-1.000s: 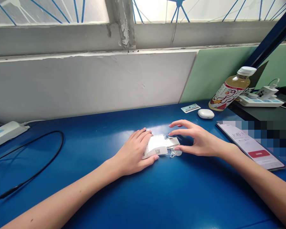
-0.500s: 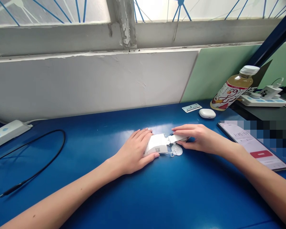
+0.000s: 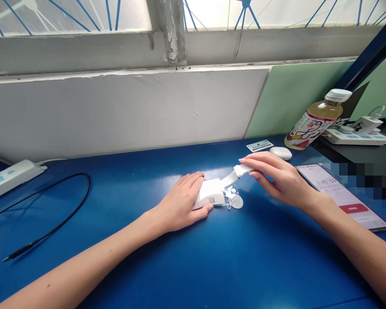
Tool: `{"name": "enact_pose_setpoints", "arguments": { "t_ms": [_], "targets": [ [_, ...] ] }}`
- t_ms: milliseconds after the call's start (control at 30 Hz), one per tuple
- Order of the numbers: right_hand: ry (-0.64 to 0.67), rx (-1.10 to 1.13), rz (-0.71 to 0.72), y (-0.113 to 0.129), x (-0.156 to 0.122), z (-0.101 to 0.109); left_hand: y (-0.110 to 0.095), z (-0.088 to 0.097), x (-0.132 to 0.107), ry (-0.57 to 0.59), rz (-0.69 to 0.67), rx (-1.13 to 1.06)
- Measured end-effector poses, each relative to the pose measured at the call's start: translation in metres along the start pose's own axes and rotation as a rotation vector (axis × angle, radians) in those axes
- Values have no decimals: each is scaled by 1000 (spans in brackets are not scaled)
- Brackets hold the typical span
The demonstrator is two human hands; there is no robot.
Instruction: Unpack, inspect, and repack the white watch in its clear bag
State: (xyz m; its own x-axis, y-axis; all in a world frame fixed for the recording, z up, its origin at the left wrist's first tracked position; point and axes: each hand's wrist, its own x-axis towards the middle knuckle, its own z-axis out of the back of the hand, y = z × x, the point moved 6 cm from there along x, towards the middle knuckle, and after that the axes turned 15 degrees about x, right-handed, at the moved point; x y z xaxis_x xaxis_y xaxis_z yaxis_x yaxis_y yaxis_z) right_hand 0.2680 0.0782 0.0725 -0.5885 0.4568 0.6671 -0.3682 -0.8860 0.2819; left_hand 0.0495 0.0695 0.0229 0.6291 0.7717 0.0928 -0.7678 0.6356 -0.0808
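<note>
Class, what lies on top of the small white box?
The left hand grips the small white box from above, hiding its left part. The right hand pinches its raised white flap. Its inside is not visible.

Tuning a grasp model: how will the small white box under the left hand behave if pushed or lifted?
Probably light: the small white box looks like thin card. Likely to slide on the glossy blue table unless the left hand pins it. Its flap, pinched by the right hand, bends: probably floppy.
</note>
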Motion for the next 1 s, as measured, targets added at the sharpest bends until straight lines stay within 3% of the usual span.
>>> {"name": "enact_pose_setpoints", "arguments": {
  "t_ms": [367, 533, 667, 767, 867, 1000],
  "targets": [
    [-300, -131, -140, -9, -3, 23, 0, 0, -2, -24, -4, -21],
    [-345, -118, -170, -4, -2, 16, -1, -1, -1, 8, 0, -29],
    [-304, -26, -208, 3, -2, 4, 7, 8, -2, 69, 77, -91],
    [-292, 71, -205, 13, -2, -2, 8, 35, -2, -122, 108, -104],
    [-314, 238, -279, 21, 4, -4, -7, 62, -5, -366, 20, -44],
    [-447, 438, -312, 32, 32, 4, -30, 69, -7, -401, -79, -137]
  ]
}}
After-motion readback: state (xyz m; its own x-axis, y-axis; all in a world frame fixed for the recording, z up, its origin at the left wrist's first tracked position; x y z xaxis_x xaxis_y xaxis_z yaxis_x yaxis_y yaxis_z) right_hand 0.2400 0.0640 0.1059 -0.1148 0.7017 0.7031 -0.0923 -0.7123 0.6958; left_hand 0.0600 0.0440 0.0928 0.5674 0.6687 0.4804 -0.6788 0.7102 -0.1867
